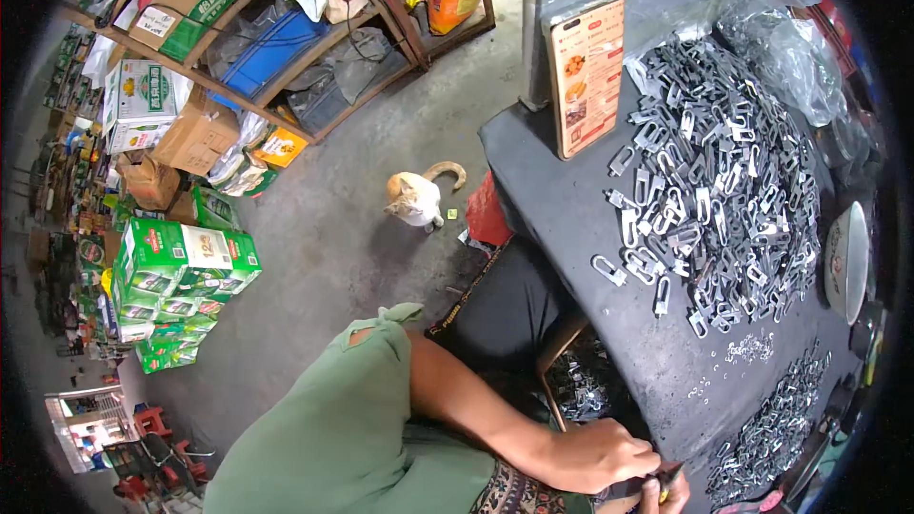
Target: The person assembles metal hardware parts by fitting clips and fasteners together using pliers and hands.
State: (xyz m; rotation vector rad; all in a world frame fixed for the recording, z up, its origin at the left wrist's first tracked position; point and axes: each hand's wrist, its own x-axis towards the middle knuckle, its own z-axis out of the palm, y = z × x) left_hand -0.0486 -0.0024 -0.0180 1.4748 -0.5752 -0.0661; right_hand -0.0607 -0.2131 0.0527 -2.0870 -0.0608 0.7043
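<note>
At the lower right, my left hand (600,457) is closed, its fingers curled at the table edge; what it grips is hidden. Right beside it, my right hand (674,493) shows only in part at the lower rim. Its fingers close on a small dark pointed piece (672,472) with a yellow spot, too small to name. A heap of small grey metal pieces with U-shaped loops (724,181) covers much of the dark table (619,343). Nearer my hands lie a pile of smaller metal pieces (776,419) and a scatter of tiny pale bits (750,348).
A phone (588,76) stands upright at the table's far left corner. A white bowl (845,262) tilts at the right, near clear plastic bags (785,57). On the floor sits a cat (416,200). Green cartons (181,266) and a loaded shelf (409,62) stand left.
</note>
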